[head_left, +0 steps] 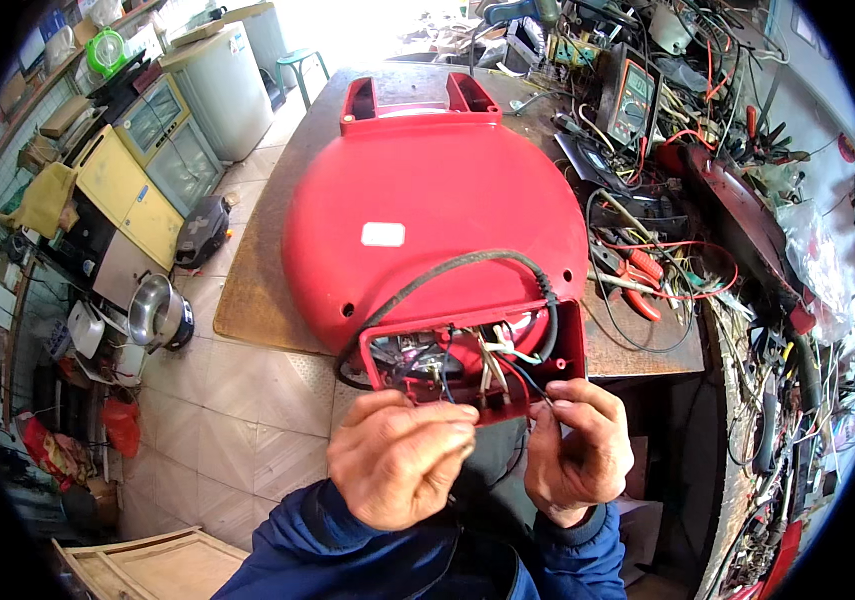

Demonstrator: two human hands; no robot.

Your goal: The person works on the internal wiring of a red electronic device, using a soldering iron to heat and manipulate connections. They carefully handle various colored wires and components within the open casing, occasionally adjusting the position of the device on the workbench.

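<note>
Head view, two bare hands at work. The red housing (438, 185) lies on the surface (258, 285), its open wiring compartment (571, 345) facing me and overhanging the near edge. A thick black cable (453, 262) arches across it, and white wires (489, 372) stand bunched inside.

Right hand (580, 447): thumb and forefinger pinch a thin dark lead (535, 384) just outside the compartment. Left hand (400, 462): fingers curled, tips pressed together at the compartment's near wall; a thin wire runs down toward them, but I cannot tell whether they grip it.

Step in hand, I judge: sorting or preparing the loose leads by hand. I think the next move calls for a steady pinch on the dark lead, slack kept in it, and the white wires held clear. Pliers (643, 270) lie to the right, untouched
</note>
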